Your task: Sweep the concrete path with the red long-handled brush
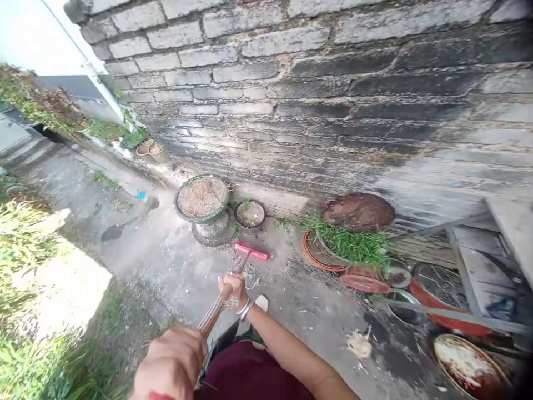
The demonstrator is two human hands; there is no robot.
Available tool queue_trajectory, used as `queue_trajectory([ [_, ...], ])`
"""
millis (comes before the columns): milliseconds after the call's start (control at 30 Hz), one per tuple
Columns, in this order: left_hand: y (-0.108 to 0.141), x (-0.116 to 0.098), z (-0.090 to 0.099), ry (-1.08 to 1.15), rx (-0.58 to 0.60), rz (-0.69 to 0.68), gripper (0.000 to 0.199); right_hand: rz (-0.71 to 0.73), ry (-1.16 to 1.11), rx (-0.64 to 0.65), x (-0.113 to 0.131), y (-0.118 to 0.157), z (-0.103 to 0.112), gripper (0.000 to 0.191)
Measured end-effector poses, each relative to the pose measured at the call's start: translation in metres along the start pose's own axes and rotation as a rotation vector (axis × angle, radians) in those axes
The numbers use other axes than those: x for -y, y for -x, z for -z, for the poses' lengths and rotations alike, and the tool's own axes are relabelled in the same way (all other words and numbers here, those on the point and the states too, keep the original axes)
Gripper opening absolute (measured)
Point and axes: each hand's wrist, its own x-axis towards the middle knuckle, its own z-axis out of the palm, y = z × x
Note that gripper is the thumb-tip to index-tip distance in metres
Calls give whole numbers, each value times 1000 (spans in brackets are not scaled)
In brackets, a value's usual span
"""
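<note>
I hold a long wooden handle point(214, 311) with both hands. My left hand point(170, 364) grips its near end at the bottom of the view. My right hand point(234, 287), with bangles on the wrist, grips it farther down. The handle ends in a red-pink head point(251, 250) that rests on the concrete ground point(175, 261) by the brick wall point(316, 100). Just beyond the head stand a wide green pot of dry soil point(201, 198) and a small dark pot point(250, 214).
To the right lie cut green grass point(350, 243) in a red basin, several red and metal dishes point(364, 282), a wheel rim point(441, 284) and wooden boards point(491, 250). Grass and plants point(25, 244) edge the path on the left. More pots point(152, 150) stand farther along the wall.
</note>
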Motion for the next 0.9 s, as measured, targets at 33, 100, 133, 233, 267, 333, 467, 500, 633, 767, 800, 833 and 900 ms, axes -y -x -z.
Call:
queue_trajectory([
  [33, 8, 12, -1, 5, 0, -19, 39, 4, -6, 24, -7, -3, -8, 42],
  [100, 25, 37, -2, 7, -6, -54, 36, 14, -30, 90, -19, -3, -27, 44],
  [133, 34, 47, -1, 6, -16, -62, 33, 24, -46, 130, -22, -1, -37, 45],
  [233, 61, 56, 13, -29, -43, -15, 26, 48, -102, 228, -10, 18, -66, 46],
  [267, 68, 50, 21, -40, -43, 12, 26, 46, -119, 246, 1, 26, -75, 45],
  [333, 78, 30, 39, -50, -35, 49, 27, 35, -144, 265, 29, 45, -90, 44],
  [467, 87, -12, 63, -34, -1, 37, 30, 31, -180, 243, 87, 75, -101, 45],
  [500, 90, -18, 65, -7, 4, -10, 30, 41, -184, 222, 98, 79, -100, 44],
  [633, 100, -26, 71, 158, -24, -212, 31, 93, -165, 163, 119, 79, -92, 41],
  [767, 108, -9, 79, 179, -119, -142, 33, 102, -143, 151, 97, 62, -93, 42],
  [800, 111, 0, 81, 166, -136, -96, 34, 99, -127, 150, 87, 57, -95, 42],
  [833, 115, 11, 85, 157, -148, -54, 34, 95, -111, 151, 77, 53, -100, 41],
  [900, 127, 32, 93, 151, -195, 7, 32, 94, -89, 159, 61, 49, -113, 40],
])
